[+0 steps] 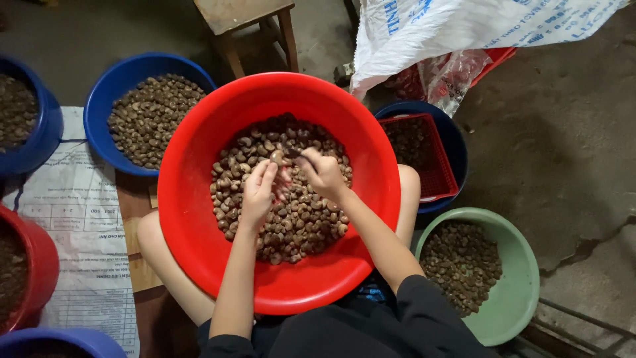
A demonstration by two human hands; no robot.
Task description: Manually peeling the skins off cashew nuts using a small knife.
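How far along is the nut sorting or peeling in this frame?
Done, apparently: the green basin and a blue basin already hold nuts. In hand: the left hand holds one nut while the right hand works on it with a small tool. Left: the red basin on the lap is well filled with nuts.

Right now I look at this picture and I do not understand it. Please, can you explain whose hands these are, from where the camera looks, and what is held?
The camera sits on a person's head and looks down at their lap. A big red basin of brown nuts rests on their knees. The left hand pinches one nut above the pile. The right hand holds a small dark tool against it. Around them on the floor stand a blue basin and a green basin, both with nuts, a red basket and a white sack.
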